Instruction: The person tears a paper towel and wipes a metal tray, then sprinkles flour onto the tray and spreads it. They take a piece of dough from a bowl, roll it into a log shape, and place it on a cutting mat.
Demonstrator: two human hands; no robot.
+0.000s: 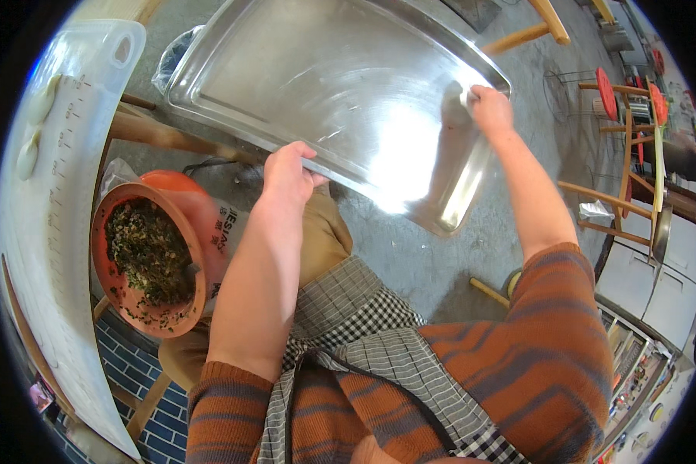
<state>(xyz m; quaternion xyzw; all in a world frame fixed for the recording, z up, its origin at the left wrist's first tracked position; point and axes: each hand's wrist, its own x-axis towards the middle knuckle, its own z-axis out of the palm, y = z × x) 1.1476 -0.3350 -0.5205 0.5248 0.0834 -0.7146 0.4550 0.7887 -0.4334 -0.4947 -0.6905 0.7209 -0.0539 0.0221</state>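
Note:
A large rectangular stainless steel tray (pixel 325 87) is held tilted over the floor, its inner face bare and shiny. My left hand (pixel 292 171) grips its near long rim, with the fingers hidden beneath. At the right end, my right hand (pixel 491 110) is closed on the rim. To the left of my left forearm stands an orange plastic bowl (pixel 200 255) with a chopped green filling (pixel 148 249) in it. Two pale dough pieces (pixel 42 101) lie on a translucent white cutting mat (pixel 64 232) with measuring marks at the far left.
A wooden bar (pixel 168 134) runs between the mat and the tray. A plastic-lined bin (pixel 177 55) shows behind the tray's left corner. Wooden chair legs (pixel 548 23) stand at the top right. Farther right are a wooden chair (pixel 626 168), red-topped stools (pixel 605 93) and white cabinets (pixel 632 272).

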